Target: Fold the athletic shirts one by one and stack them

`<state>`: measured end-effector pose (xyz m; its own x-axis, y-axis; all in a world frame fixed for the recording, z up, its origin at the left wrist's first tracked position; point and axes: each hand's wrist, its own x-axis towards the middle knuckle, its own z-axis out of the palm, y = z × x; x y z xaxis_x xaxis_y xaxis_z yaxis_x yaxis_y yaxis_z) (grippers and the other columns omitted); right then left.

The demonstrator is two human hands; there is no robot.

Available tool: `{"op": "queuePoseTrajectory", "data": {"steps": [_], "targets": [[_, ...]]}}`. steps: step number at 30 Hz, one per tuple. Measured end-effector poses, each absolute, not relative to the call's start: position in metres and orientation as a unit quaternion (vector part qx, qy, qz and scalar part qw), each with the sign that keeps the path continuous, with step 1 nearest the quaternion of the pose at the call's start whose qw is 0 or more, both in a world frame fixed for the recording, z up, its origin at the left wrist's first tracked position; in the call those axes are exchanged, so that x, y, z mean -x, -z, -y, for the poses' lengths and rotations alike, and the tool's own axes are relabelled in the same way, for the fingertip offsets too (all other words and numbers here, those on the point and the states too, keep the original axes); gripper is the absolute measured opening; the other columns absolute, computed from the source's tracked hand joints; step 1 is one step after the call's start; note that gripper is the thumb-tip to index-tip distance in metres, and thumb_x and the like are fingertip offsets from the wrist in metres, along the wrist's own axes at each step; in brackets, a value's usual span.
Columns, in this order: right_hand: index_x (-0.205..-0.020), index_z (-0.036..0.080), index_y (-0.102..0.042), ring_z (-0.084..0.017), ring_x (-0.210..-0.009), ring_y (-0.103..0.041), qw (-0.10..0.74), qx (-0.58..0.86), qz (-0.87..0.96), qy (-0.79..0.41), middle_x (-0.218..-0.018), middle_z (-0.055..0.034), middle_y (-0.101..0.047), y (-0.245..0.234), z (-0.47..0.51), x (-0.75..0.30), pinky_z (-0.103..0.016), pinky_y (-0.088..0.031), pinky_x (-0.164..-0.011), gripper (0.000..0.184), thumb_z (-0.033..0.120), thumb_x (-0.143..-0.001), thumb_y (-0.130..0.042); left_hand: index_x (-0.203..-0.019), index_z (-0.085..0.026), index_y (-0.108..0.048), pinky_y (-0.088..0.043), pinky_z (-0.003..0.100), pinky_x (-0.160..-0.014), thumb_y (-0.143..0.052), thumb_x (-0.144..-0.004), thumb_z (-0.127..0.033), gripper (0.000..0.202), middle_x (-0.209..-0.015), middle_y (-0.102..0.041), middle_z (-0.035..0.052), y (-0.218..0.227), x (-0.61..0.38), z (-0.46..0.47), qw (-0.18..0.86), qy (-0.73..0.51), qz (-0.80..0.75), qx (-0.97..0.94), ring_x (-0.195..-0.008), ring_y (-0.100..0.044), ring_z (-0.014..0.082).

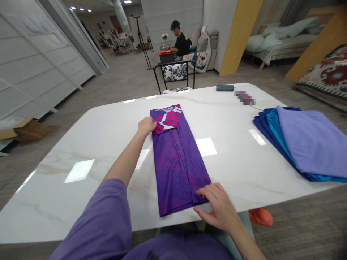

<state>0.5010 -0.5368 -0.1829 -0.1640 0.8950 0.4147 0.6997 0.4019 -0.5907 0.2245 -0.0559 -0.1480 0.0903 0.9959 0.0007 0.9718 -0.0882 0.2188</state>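
A purple sports shirt [173, 162] lies on the white table in front of me, folded lengthwise into a long strip. Its collar end points away, and a pink, white and purple patterned section shows there. My left hand [147, 125] is closed at the strip's left edge near that section, thumb on the cloth; its other fingertips are hidden. At the near right corner, beside the hem, is my right hand [215, 205]. Its thumb and index finger are apart, and the fingertips rest on or just over the fabric.
A stack of folded blue and lavender clothes [311, 141] sits on the right of the white table [108, 133]. A dark case [225, 88] and a blurred-out object [244, 97] lie at the far edge. Beyond stand a chair [175, 74] and a seated person [181, 43].
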Motion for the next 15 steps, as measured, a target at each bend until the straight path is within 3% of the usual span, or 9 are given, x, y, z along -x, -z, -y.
{"op": "queuePoseTrajectory", "data": {"steps": [3,6,9,11,15], "targets": [[-0.128,0.041,-0.068,-0.036,-0.083,-0.078,0.369,0.542,0.742,-0.137,-0.097,-0.0023,-0.079,0.187,0.536,-0.501,-0.061,-0.064,-0.073,0.038,0.045,-0.092,-0.081,-0.148,-0.022,-0.074,-0.054,0.046,-0.123,-0.052,-0.112,-0.05,0.051,-0.159,-0.069,0.0178,0.159,-0.243,0.042,0.077,-0.1,-0.596,-0.793,-0.145,-0.068,0.0328],[-0.126,0.043,-0.069,-0.036,-0.08,-0.078,0.369,0.55,0.736,-0.141,-0.094,-0.0018,-0.079,0.189,0.534,-0.5,-0.063,-0.064,-0.07,0.035,0.046,-0.092,-0.079,-0.169,-0.017,-0.061,-0.044,0.05,-0.134,-0.05,-0.11,-0.07,0.08,-0.178,-0.053,0.0197,0.174,-0.255,0.031,0.103,-0.04,-0.563,-0.819,-0.161,-0.053,0.0376],[-0.123,0.044,-0.07,-0.036,-0.078,-0.078,0.366,0.555,0.734,-0.136,-0.094,-0.0019,-0.079,0.19,0.531,-0.499,-0.063,-0.065,-0.068,0.032,0.046,-0.092,-0.077,-0.184,-0.013,-0.038,-0.027,0.059,-0.144,-0.045,-0.105,-0.087,0.108,-0.192,-0.029,0.0199,0.185,-0.255,0.029,0.101,-0.003,-0.545,-0.833,-0.178,-0.026,0.0423],[-0.122,0.043,-0.072,-0.035,-0.079,-0.079,0.357,0.559,0.737,-0.133,-0.094,-0.0023,-0.079,0.19,0.529,-0.5,-0.062,-0.067,-0.068,0.03,0.045,-0.092,-0.077,-0.187,-0.015,-0.03,-0.019,0.064,-0.145,-0.038,-0.106,-0.089,0.111,-0.194,-0.02,0.018,0.189,-0.251,0.032,0.099,-0.002,-0.547,-0.832,-0.182,-0.015,0.0416],[-0.131,0.046,-0.073,-0.036,-0.084,-0.081,0.342,0.553,0.747,-0.139,-0.099,-0.0031,-0.081,0.189,0.529,-0.502,-0.063,-0.07,-0.07,0.041,0.045,-0.091,-0.079,-0.187,-0.014,-0.031,-0.012,0.064,-0.146,-0.03,-0.112,-0.081,0.101,-0.195,-0.016,0.0196,0.187,-0.25,0.051,0.07,-0.057,-0.551,-0.829,-0.183,-0.01,0.0394]]}}
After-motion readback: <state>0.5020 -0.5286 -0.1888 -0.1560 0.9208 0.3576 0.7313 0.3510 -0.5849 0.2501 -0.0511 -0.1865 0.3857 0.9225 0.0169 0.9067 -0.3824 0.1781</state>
